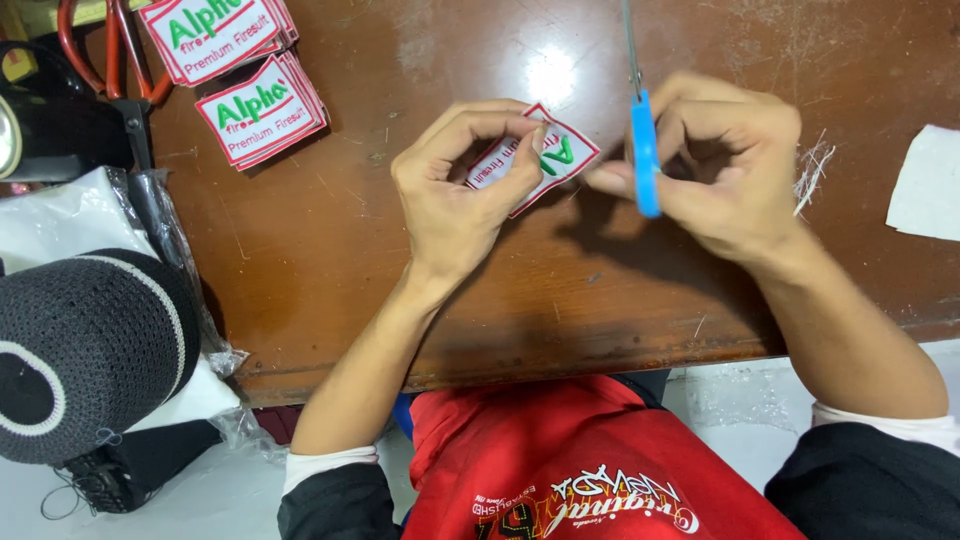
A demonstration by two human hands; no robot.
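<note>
My left hand pinches a small white embroidered patch with a red border and green and red lettering, held just above the brown wooden table. My right hand also touches the patch's right edge with its fingertips and holds a thread snipper with a blue handle and a thin metal blade pointing away from me. Both hands meet over the middle of the table.
Two stacks of matching patches lie at the back left beside red-handled scissors. A black knitted cap sits at the left on white plastic-wrapped material. White thread scraps and a white cloth piece lie right.
</note>
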